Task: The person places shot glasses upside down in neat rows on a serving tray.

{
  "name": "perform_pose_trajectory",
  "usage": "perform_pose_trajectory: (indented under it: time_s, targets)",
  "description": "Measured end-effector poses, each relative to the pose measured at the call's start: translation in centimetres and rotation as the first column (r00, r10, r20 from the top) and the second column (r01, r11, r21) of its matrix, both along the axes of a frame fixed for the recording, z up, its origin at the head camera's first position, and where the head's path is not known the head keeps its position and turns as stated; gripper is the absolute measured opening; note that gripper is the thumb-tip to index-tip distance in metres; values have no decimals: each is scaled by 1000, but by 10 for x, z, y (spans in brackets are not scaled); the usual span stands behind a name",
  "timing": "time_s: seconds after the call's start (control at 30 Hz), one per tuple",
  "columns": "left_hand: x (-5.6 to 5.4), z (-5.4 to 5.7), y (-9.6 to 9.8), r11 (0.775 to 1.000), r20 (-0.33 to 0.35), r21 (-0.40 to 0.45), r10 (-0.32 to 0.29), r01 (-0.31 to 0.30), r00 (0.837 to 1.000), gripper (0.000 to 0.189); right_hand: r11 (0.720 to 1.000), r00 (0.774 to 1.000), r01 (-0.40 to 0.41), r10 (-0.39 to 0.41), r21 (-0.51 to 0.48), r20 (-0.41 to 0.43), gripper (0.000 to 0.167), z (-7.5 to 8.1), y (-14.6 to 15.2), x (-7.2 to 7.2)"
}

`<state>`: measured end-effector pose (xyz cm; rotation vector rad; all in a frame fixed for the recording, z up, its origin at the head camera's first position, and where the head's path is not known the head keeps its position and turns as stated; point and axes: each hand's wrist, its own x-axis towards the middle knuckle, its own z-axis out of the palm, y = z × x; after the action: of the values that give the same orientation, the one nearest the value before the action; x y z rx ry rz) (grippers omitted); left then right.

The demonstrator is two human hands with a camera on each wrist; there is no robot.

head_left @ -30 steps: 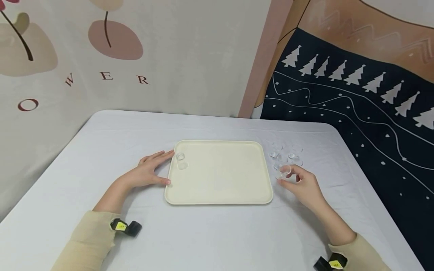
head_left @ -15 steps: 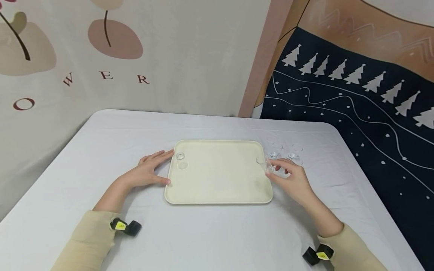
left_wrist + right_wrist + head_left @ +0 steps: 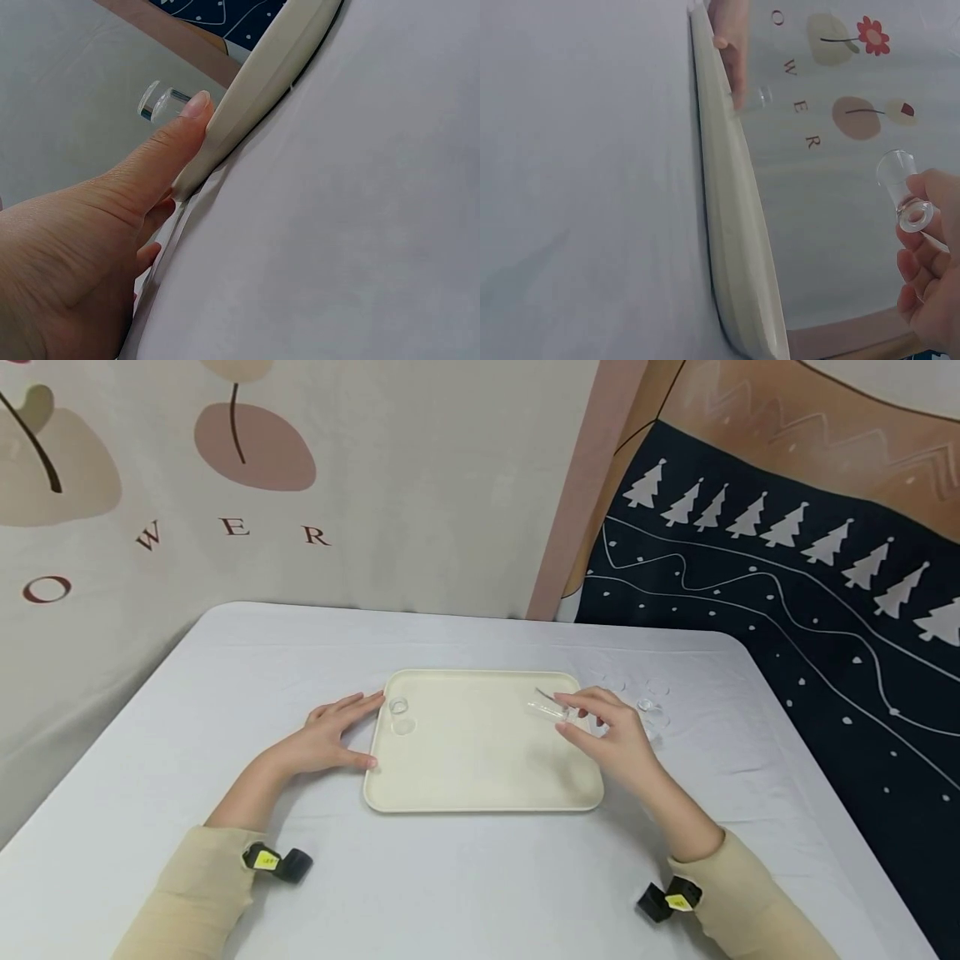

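Observation:
A small clear cup [image 3: 546, 708] is pinched between the thumb and fingers of my right hand [image 3: 618, 739]. It hangs tilted above the right part of a cream tray [image 3: 480, 760]. The right wrist view shows the cup's flared rim [image 3: 896, 161] and thick base [image 3: 916, 217]. My left hand [image 3: 322, 745] lies spread at the tray's left edge, its fingertips and thumb touching the rim. A second clear cup [image 3: 400, 708] stands on the tray near that hand; its side shows behind the thumb in the left wrist view.
Several clear cups [image 3: 647, 705] stand on the white tablecloth [image 3: 465, 885] right of the tray, partly behind my right hand. Printed cloths hang behind the table, one pale [image 3: 435, 485] and one dark with white trees [image 3: 697, 560].
My right hand has carried the cup leftward from beside the other cups to over the tray's right side, and the cup has tipped further. My left hand has stayed in place.

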<state>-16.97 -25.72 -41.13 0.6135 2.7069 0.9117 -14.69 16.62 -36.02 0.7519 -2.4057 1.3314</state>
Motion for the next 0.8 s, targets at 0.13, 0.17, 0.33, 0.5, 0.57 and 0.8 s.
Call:
perform_pose_trajectory:
  time_s: [0.13,0.17,0.33,0.5,0.57,0.8]
  targets:
    - [0,0,0,1000,-4,-2,-2,2,1000,107,1000,1000,-13,13,-17,-15,31,2,-13,-6]
    - [0,-1,0,1000,-5,-1,-2,2,1000,107,1000,1000,-14,14,-19,-13,30,3,-17,-7]
    - [0,-1,0,1000,-6,7,-3,3,1000,107,999,1000,-26,26,-28,3,29,5,-33,-12]
    - [-1,-1,0,1000,-3,4,-1,1,1000,107,999,1000,-18,18,-27,6,28,3,-49,-18]
    - [0,-1,0,1000,-1,4,1,-1,1000,107,999,1000,-18,18,-34,11,28,2,-55,-20]
    - [0,-1,0,1000,3,3,7,-7,1000,107,998,997,-34,38,-50,65,30,-3,-77,-26]
